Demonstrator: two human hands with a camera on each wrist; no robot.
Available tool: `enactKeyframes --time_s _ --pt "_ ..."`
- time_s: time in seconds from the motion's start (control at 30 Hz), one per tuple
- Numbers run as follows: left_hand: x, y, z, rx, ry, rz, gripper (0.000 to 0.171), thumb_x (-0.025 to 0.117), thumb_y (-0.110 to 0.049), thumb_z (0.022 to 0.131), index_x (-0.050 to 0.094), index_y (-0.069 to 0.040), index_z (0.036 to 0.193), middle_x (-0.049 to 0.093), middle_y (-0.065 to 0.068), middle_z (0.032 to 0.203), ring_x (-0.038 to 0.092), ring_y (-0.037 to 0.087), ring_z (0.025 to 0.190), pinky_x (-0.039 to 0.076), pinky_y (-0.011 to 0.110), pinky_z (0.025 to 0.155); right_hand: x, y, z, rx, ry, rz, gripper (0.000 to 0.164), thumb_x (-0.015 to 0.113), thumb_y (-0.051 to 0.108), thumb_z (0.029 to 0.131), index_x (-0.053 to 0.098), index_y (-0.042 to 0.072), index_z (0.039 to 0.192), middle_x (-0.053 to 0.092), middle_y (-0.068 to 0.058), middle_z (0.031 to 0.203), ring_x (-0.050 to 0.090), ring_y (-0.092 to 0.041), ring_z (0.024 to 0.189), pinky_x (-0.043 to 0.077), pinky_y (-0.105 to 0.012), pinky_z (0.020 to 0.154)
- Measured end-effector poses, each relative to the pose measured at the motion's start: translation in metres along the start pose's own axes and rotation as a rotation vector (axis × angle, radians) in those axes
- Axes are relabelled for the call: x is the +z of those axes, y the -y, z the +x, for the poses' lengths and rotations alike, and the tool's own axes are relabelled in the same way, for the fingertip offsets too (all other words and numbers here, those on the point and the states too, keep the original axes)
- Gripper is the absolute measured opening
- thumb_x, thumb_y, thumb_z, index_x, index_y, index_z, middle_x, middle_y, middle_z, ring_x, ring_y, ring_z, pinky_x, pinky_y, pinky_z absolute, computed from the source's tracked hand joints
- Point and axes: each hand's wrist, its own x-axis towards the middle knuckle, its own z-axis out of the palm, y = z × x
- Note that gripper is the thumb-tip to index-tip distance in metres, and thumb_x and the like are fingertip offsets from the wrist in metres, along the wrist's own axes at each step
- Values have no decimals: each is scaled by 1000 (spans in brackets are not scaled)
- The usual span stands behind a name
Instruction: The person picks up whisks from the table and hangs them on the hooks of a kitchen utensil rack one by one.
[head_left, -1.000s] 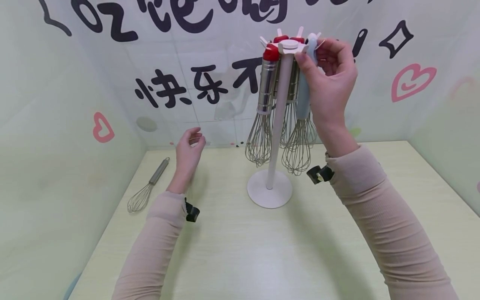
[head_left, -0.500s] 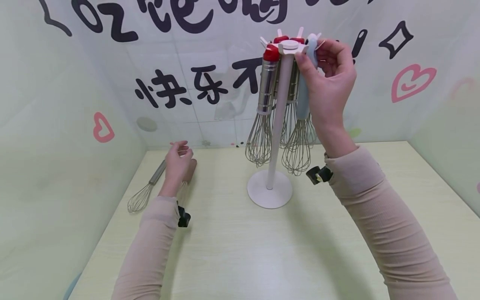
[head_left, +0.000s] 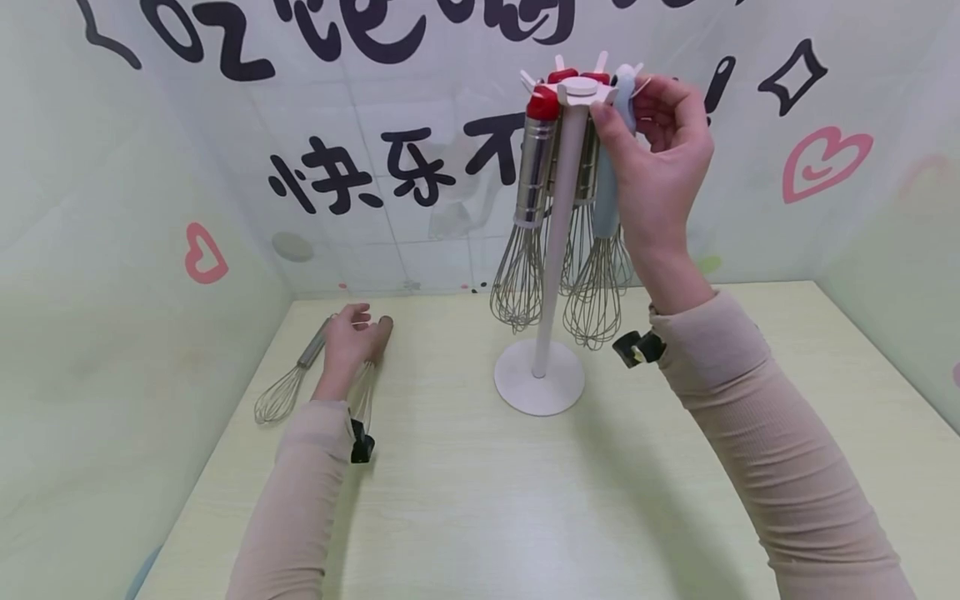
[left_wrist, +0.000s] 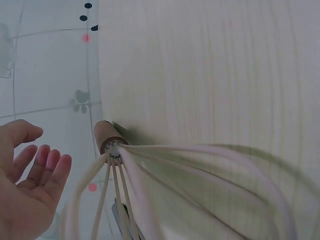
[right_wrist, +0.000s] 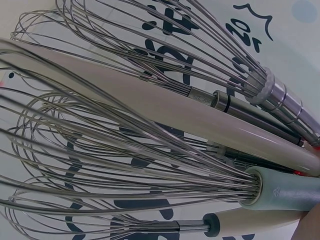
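My left hand (head_left: 347, 337) hovers beside a whisk with a brown handle (head_left: 382, 337) on the table. In the left wrist view its fingers are loosely bent and apart from the brown handle (left_wrist: 109, 135). My right hand (head_left: 663, 154) is up at the top of a white stand (head_left: 557, 242), pinching the upper handle of a light blue whisk (head_left: 606, 196) between thumb and fingers. Its wires hang down, and the right wrist view shows the blue handle (right_wrist: 287, 191) low on the right. A red-topped whisk (head_left: 534, 167) hangs on the stand's left side.
A steel whisk (head_left: 292, 379) lies on the table left of my left hand. More whisks hang behind the pole, including a cream-handled one (right_wrist: 255, 222) in the right wrist view. The stand's round base (head_left: 517, 392) rests mid-table, with a printed back wall (head_left: 435, 242) behind.
My left hand has moved left and down toward the table, uncovering the brown-handled whisk beside it. The right hand keeps its place at the top of the stand.
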Motion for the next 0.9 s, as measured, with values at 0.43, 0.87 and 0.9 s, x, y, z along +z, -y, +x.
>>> enactKeyframes --time_s 0.43,0.87,0.9 --pt "-3 21 1 35 73 140 54 52 -20 96 37 8 140 46 31 136 45 42 127 42 48 108 2 0 2 -4 10 -12 33 74 1 76 59 3 105 58 -1 99 54 -12 92 48 -20 85" --pt "-3 34 4 -21 115 164 57 56 -9 91 35 7 141 45 31 138 45 42 129 41 47 110 0 0 0 0 1 -3 33 74 0 76 59 3 104 58 -1 98 54 -13 91 48 -20 84" --pt "-3 35 4 -26 123 163 57 56 -10 92 35 7 142 45 31 138 45 42 129 41 48 110 0 0 0 0 0 -5 32 74 0 76 59 3 105 58 -1 98 53 -13 91 48 -20 84"
